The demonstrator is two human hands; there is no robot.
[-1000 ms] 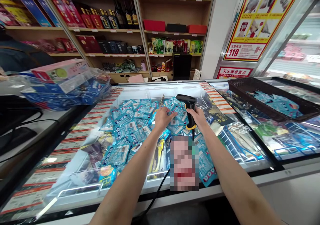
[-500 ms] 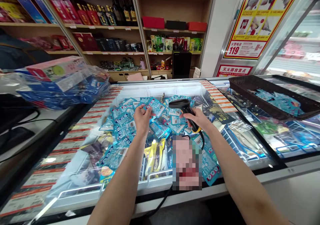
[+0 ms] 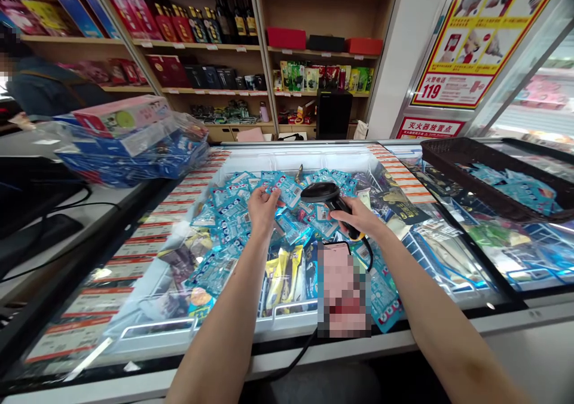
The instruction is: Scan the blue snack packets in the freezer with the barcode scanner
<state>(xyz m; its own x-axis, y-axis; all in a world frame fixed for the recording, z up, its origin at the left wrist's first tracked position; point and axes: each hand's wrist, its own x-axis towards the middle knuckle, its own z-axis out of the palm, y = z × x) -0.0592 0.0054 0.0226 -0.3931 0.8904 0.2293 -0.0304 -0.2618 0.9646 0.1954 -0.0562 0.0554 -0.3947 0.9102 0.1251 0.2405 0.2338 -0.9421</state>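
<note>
My left hand pinches the edge of a blue packet with printed labelling, held up over many similar packets. My right hand is wrapped round the handle of a black barcode scanner. The scanner's head points left and sits close beside the held packet. Its cable hangs below my right hand. More blue packets lie spread on the glass freezer top in front of me. Nearer to me lies a phone, partly blurred out, between my forearms.
A dark brown basket with blue packets stands at the right. Plastic-wrapped blue boxes are stacked at the left. Another person is at the far left. Shelves of goods stand behind the freezer.
The scanner's head has come closer to the held packet. The camera view has shifted slightly left, and more of the other person shows at the far left.
</note>
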